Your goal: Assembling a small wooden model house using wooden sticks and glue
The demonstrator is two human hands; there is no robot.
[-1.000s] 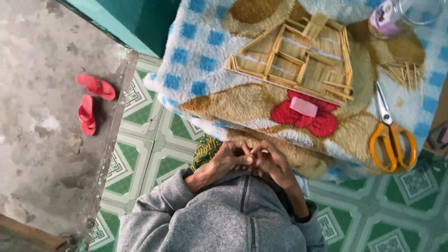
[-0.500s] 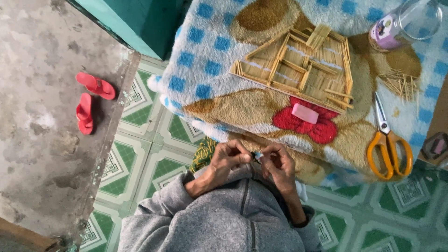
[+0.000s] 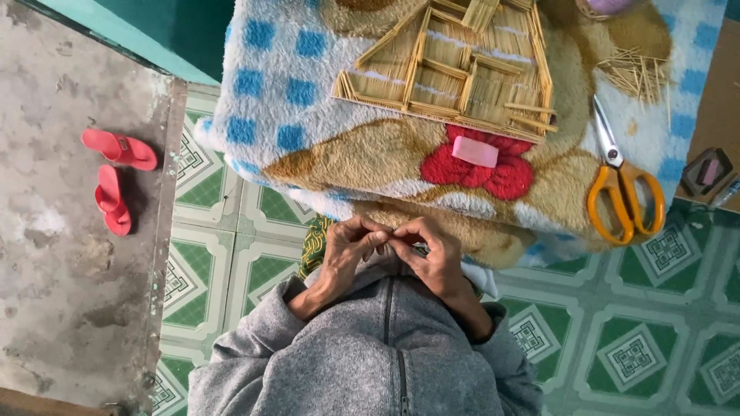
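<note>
My left hand (image 3: 345,250) and my right hand (image 3: 433,254) meet in front of my grey zip sweater (image 3: 370,354), just below the edge of a plush blanket (image 3: 308,100). The fingertips of both hands pinch together on a thin stick, which is almost wholly hidden between them. Farther up, a flat house model made of thin sticks (image 3: 455,69) lies on the blanket. A small pink block (image 3: 475,152) rests on the red flower pattern under the model.
Orange-handled scissors (image 3: 620,185) lie on the blanket to the right, under a loose pile of sticks (image 3: 636,73). A small dark object (image 3: 708,171) sits at the far right. Red sandals (image 3: 116,177) lie on concrete at the left, beside the green patterned floor tiles (image 3: 655,339).
My hands parted a little half a second ago and have closed together again at the fingertips. The view has shifted, so the blanket and model sit higher in the picture.
</note>
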